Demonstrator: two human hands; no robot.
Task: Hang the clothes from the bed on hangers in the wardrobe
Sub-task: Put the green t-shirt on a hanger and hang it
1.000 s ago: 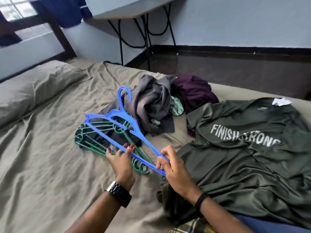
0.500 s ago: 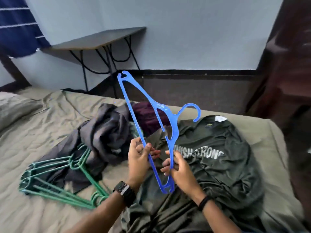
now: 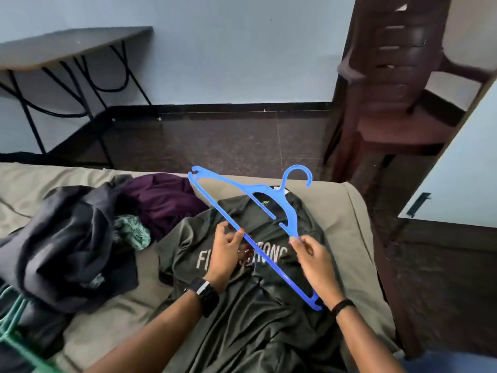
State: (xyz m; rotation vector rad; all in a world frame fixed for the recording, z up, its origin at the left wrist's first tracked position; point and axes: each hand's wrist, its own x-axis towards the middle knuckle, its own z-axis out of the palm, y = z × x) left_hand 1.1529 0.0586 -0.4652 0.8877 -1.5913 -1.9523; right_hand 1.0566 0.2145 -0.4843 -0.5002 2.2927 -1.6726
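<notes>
Taking the dark green T-shirt [image 3: 258, 300] on the bed [image 3: 347, 227] as the landmark: far to its left, at the picture's edge, green hangers [image 3: 10, 332] lie partly under a heap of dark grey clothes [image 3: 61, 238]. Between that heap and the shirt sits a small teal patterned cloth [image 3: 131, 232], with a purple garment [image 3: 164, 200] just behind it, beside the shirt's left shoulder. The shirt itself lies flat, print up, its collar toward the far edge of the bed. Above its chest the left hand [image 3: 228, 254], a watch [image 3: 205, 292] on its wrist, pinches the long bar of the blue hanger [image 3: 258, 235] between thumb and fingertips. The hanger is held off the shirt, tilted, its hook [image 3: 297, 175] over the collar. The right hand [image 3: 314, 262] pinches the hanger's sloping arm just below the hook stem. Beyond the bed, behind and right of the shirt, stands a dark brown chair [image 3: 398, 103]; behind and left, a small table [image 3: 67, 47].
</notes>
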